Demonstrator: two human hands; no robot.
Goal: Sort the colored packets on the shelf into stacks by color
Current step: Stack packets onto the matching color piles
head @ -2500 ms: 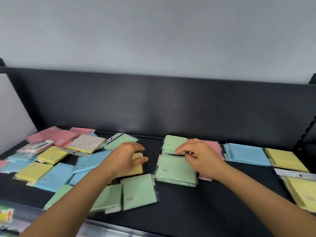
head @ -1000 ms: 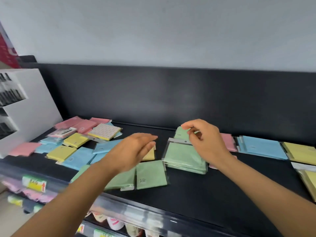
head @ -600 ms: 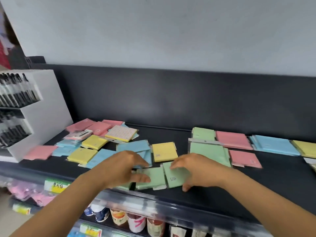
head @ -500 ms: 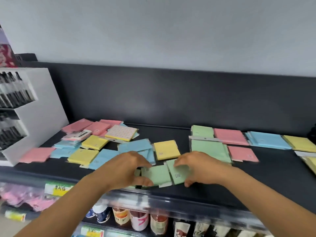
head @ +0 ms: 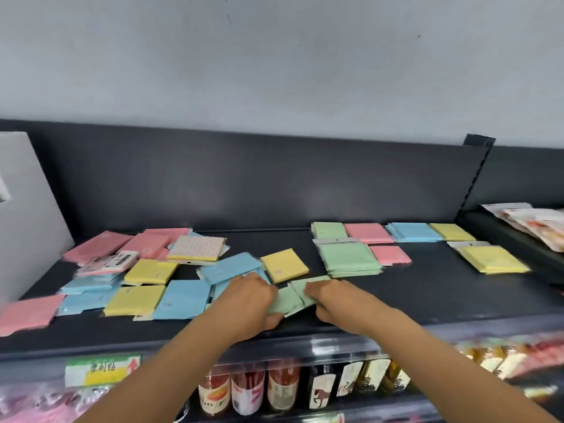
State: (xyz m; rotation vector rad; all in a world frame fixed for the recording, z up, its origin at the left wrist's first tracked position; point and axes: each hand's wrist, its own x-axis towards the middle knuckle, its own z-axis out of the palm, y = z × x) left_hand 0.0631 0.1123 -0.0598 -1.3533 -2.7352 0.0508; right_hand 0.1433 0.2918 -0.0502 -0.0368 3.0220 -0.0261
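Note:
On the black shelf (head: pixel 396 300) near its front edge, loose green packets (head: pixel 288 299) lie overlapped between my hands. My left hand (head: pixel 250 303) grips their left side, fingers on top and thumb at the front edge. My right hand (head: pixel 335 300) holds the right-hand packet the same way. Just behind stands a green stack (head: pixel 348 259), with a smaller green stack (head: pixel 328 229) at the back. Sorted pink (head: pixel 367 232), blue (head: pixel 412 232) and yellow (head: pixel 451 232) stacks line the back right. A single yellow packet (head: pixel 285 265) lies behind my left hand.
A mixed spread of pink, blue and yellow packets (head: pixel 137 279) covers the shelf's left half. A larger yellow stack (head: pixel 491 259) and a small pink one (head: pixel 390 254) lie at the right. A white display box (head: pixel 27 215) bounds the left side. Bottles (head: pixel 247 392) stand on the shelf below.
My right hand left the green stack and came down to the front edge. Both hands closed on the loose green packets and pushed them together, overlapping.

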